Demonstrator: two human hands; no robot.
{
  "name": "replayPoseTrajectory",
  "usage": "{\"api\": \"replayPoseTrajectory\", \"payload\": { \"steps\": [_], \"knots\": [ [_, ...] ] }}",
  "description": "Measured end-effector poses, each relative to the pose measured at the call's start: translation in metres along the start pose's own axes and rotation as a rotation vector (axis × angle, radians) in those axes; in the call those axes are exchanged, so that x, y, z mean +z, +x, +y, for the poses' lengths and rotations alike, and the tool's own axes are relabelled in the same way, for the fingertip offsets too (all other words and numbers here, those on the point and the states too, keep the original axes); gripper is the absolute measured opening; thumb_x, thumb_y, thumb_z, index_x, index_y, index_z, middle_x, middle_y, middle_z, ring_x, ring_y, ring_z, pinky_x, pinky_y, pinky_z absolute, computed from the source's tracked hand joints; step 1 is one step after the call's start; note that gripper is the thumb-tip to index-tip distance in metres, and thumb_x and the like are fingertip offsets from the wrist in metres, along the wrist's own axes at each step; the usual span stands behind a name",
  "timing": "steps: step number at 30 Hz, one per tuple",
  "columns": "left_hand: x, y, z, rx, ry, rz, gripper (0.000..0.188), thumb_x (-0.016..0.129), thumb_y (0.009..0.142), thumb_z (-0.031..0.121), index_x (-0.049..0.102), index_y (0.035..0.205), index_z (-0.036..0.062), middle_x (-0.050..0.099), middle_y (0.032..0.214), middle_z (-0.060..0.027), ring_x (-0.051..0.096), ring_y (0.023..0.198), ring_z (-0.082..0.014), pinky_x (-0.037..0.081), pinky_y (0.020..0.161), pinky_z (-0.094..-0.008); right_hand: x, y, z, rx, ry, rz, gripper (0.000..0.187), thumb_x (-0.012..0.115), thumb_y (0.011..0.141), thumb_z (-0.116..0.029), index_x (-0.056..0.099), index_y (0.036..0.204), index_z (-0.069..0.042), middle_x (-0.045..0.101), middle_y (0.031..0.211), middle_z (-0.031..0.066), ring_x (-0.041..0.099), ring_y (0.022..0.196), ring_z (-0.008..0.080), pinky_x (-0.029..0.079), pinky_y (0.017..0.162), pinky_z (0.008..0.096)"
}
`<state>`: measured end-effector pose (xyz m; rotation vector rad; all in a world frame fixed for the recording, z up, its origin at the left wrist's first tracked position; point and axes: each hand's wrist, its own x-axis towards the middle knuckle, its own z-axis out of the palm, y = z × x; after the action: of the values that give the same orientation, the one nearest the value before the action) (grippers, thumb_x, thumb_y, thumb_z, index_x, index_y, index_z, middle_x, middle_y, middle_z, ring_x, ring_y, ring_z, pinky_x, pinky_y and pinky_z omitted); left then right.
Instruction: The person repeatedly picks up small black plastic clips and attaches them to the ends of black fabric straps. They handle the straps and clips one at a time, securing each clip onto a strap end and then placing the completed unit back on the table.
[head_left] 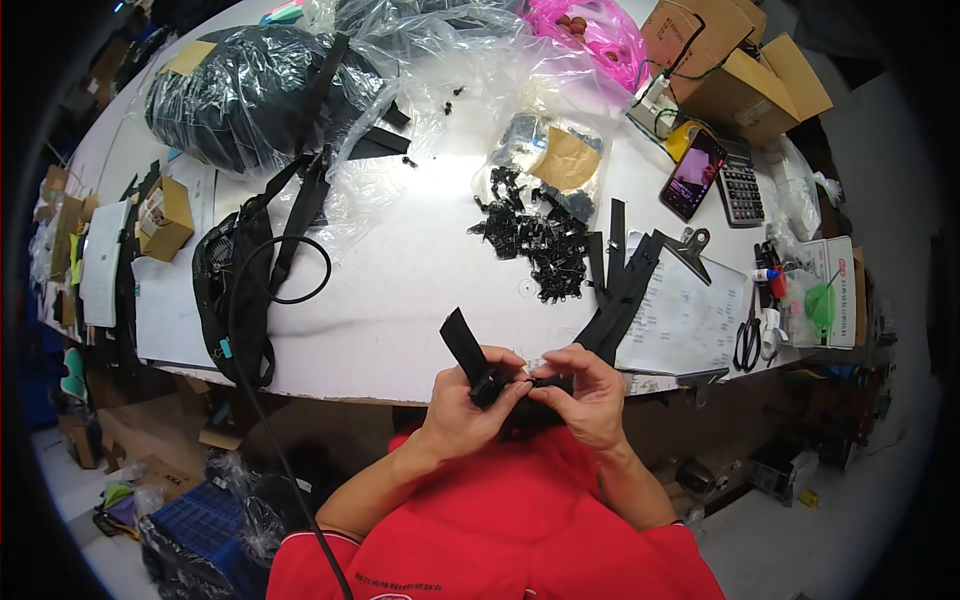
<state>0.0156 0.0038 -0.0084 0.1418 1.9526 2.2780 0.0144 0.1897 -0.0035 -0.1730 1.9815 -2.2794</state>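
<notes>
At the table's near edge, my left hand (462,412) is closed around a black fabric tape (462,343), whose free end sticks up past the fingers. My right hand (592,398) meets it in a pinch, gripping another part of the black tape. Between the fingertips the exact piece is too small to make out. More black tapes (625,300) lie on the table just beyond my right hand. Farther off is a heap of small black metal parts (545,245), perhaps zipper sliders, beside a clear bag (525,145) of similar parts with a brown paper label.
A large plastic-wrapped black bundle (250,100) and a black mesh pouch (232,270) with a cable occupy the left. To the right are a clipboard with paper (685,310), a phone (693,175), a calculator (740,185), scissors (747,340) and an open carton (755,90).
</notes>
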Motion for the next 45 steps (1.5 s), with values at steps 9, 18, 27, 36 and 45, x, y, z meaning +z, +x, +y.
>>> {"api": "replayPoseTrajectory", "payload": {
  "steps": [9, 18, 27, 36, 45],
  "knots": [
    [-0.003, 0.008, 0.006, 0.163, 0.146, 0.001, 0.018, 0.065, 0.089, -0.003, 0.067, 0.107, 0.0004, 0.066, 0.092, -0.0099, 0.065, 0.084, -0.0172, 0.052, 0.075, -0.028, 0.009, 0.002, -0.015, -0.548, -0.677, 0.079, 0.026, 0.079, 0.073, 0.002, 0.071, 0.095, -0.008, 0.069, 0.083, 0.0046, 0.063, 0.074, 0.0224, 0.046, 0.066, 0.0314],
    [-0.003, 0.008, 0.009, 0.19, 0.151, 0.006, 0.014, 0.064, 0.091, -0.004, 0.068, 0.103, 0.0004, 0.065, 0.097, -0.0108, 0.063, 0.089, -0.0194, 0.05, 0.08, -0.029, 0.016, -0.006, -0.003, 0.253, 0.05, 0.071, 0.013, 0.069, 0.09, -0.001, 0.067, 0.103, 0.002, 0.064, 0.096, 0.0035, 0.061, 0.079, 0.0065, 0.049, 0.068, 0.0204],
    [0.001, 0.005, 0.002, 0.066, -0.052, 0.032, 0.014, 0.062, 0.093, -0.004, 0.066, 0.104, 0.002, 0.063, 0.1, -0.0072, 0.06, 0.092, -0.0134, 0.048, 0.082, -0.0264, 0.025, -0.008, 0.0, 0.208, 0.068, 0.115, 0.008, 0.066, 0.091, 0.002, 0.067, 0.1, 0.002, 0.063, 0.098, 0.004, 0.059, 0.081, 0.0072, 0.049, 0.071, 0.0217],
    [0.001, 0.004, 0.007, -0.052, -0.153, -0.002, 0.011, 0.059, 0.096, 0.001, 0.066, 0.105, 0.0017, 0.064, 0.096, -0.0016, 0.055, 0.077, -0.0045, 0.043, 0.068, -0.02, 0.015, -0.005, 0.001, 0.301, 0.214, 0.023, 0.005, 0.065, 0.092, 0.0, 0.066, 0.097, 0.002, 0.062, 0.096, 0.0021, 0.056, 0.082, 0.0055, 0.046, 0.076, 0.0202],
    [-0.004, 0.005, 0.001, -0.127, -0.169, -0.037, 0.013, 0.059, 0.097, 0.003, 0.064, 0.109, 0.0014, 0.062, 0.089, -0.0014, 0.052, 0.071, -0.0031, 0.042, 0.062, -0.0185, 0.026, -0.008, 0.009, 0.256, 0.113, 0.151, 0.009, 0.068, 0.092, -0.006, 0.066, 0.095, 0.002, 0.065, 0.088, 0.0007, 0.056, 0.074, 0.0065, 0.045, 0.068, 0.0214]
  ]
}}
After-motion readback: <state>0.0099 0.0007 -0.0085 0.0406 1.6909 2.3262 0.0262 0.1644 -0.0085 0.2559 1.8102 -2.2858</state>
